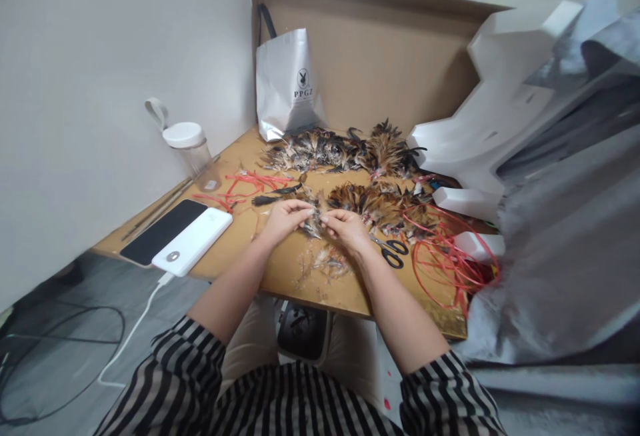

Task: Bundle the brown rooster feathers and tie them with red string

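Note:
Both my hands are raised over the middle of the table, fingertips close together and pinched. My left hand [287,219] is closed on small greyish feathers [313,227]. My right hand [346,228] pinches at the same feathers from the other side; its fingertips partly hide them. Just beyond my right hand lies a heap of brown feathers [370,201]. Dark long feathers [273,199] rest past my left hand. Black-handled scissors [393,251] lie to the right of my right wrist. Loose feather scraps [327,261] are scattered below my hands.
Farther back are more feather bunches [320,148] and a silver bag [285,83]. Red ties [255,183], a lidded bottle [193,149], a phone [163,229] and a white power bank [193,241] are left. Red strips [445,263] and white foam [465,116] are right.

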`<state>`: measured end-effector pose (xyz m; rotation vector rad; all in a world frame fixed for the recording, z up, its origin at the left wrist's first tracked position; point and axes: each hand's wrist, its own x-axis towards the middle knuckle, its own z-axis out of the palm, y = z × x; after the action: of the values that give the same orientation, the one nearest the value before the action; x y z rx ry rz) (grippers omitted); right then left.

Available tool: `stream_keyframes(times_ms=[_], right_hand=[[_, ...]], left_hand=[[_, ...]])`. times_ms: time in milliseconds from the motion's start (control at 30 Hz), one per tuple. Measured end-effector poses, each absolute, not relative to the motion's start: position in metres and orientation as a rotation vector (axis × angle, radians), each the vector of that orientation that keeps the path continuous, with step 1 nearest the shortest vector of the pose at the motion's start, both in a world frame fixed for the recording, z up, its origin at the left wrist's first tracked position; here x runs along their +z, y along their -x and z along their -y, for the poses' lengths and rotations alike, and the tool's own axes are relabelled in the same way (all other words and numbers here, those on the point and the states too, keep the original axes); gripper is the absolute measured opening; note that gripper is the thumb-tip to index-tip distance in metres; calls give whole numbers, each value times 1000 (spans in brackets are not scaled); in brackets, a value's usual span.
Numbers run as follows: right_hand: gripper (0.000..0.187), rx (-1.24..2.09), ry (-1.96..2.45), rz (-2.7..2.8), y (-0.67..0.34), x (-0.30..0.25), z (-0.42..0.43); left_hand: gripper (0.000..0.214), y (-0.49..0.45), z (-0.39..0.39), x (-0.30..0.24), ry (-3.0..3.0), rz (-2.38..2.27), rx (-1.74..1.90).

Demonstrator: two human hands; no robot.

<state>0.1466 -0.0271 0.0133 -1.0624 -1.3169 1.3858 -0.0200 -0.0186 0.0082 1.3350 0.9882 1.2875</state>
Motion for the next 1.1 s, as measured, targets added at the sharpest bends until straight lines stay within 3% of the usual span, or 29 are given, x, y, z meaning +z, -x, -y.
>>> stream_keyframes(times_ms=[633, 967, 1100], right_hand=[[26, 1079, 1156, 1696, -143, 14, 30], [11, 304, 1410, 2334, -152, 12, 35], [11, 313, 1399, 2399, -147, 14, 38]], left_hand=[[23, 20, 22, 10, -1457, -914, 1181], [28, 28, 12, 10, -1147, -917, 1461], [27, 28, 10, 7, -1104, -894, 1478]])
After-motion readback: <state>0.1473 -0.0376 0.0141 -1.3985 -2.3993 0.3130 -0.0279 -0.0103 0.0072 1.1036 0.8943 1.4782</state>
